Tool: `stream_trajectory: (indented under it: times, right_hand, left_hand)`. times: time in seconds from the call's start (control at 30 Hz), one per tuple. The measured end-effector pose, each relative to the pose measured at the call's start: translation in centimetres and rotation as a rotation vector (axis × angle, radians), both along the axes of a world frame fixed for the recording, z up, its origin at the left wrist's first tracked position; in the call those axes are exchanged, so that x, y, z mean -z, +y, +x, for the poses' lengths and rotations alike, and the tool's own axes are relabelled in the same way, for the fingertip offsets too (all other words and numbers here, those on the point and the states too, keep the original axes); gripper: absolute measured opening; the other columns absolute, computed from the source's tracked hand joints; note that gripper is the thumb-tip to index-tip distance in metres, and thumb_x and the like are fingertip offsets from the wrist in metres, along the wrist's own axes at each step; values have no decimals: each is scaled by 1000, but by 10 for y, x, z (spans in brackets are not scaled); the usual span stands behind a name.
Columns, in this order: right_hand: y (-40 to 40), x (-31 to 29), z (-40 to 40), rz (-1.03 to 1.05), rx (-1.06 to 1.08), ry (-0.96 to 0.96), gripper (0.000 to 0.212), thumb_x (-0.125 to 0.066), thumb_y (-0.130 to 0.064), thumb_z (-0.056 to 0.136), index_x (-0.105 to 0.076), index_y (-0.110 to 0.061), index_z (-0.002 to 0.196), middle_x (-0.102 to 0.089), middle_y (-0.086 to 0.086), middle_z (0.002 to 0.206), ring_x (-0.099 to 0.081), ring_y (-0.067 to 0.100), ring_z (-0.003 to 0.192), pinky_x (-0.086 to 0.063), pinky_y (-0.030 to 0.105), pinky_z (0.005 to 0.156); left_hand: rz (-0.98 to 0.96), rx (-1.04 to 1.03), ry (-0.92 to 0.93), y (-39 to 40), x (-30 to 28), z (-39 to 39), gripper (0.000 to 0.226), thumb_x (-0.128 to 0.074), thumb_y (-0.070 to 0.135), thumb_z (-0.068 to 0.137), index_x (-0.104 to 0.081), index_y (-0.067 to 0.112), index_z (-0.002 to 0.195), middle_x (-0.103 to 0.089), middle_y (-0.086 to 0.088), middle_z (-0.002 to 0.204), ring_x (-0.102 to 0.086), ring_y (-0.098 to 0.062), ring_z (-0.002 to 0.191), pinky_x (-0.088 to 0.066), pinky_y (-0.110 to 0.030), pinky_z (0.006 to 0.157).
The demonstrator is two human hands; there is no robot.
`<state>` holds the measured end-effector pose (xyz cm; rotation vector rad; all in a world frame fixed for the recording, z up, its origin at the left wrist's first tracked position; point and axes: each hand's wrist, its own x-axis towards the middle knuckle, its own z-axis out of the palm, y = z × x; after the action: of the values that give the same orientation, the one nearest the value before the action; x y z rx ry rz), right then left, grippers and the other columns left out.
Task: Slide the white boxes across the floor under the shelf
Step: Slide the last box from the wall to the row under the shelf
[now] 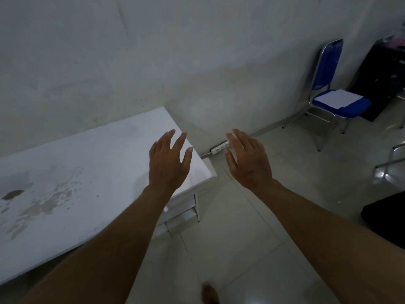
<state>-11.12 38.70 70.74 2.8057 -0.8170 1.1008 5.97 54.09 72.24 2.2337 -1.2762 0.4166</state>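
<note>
A low white shelf [87,172] with a stained top stands against the wall on the left. Beneath its right end I can see white boxes [182,212] tucked under it, only their edges showing. My left hand [167,163] hovers open above the shelf's right corner, fingers spread, holding nothing. My right hand [248,163] is held open in the air over the tiled floor to the right of the shelf, also empty.
A white power strip [219,148] lies on the floor by the wall. A blue chair [333,97] with white paper on its seat stands at the right, dark furniture [377,80] behind it. A metal chair leg [388,165] and a dark object [385,218] are at the right edge.
</note>
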Motion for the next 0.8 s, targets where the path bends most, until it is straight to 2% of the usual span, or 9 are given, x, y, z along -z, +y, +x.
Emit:
stream_trajectory:
  times: [0.3,0.5,0.67,0.8]
  right_hand:
    - [-126,28,54,58,-46,34,45,-50,-28,97,-52,-11,139,-50,13,144,-47,27,132,-36,42,108]
    - [-206,43,83,123,-77,73,44,-48,-30,99,-52,-11,139,-49,13,144,-45,26,133,-34,40,109]
    - [-291,70,115,194,-118,137,46,-44,-33,100,-50,-12,140,-48,13,146,-43,26,135,-36,45,109]
    - [-354,93,150,276,-190,163,46,-48,-32,98,-52,-10,138,-50,15,144,-46,28,133,-40,48,106]
  left_hand:
    - [40,-23,58,-131,22,47,50,-44,44,98,-50,20,142,-46,-11,147,-40,-28,137,-30,-46,112]
    - [51,-62,133,-200,40,72,49,-49,41,98,-50,18,142,-47,-13,146,-42,-30,135,-34,-47,109]
    - [95,-174,254,-266,66,90,50,-48,41,99,-45,20,144,-42,-11,149,-40,-30,137,-37,-49,109]
    - [126,-280,359,-325,89,104,52,-45,44,100,-41,22,146,-38,-10,152,-36,-30,139,-36,-52,109]
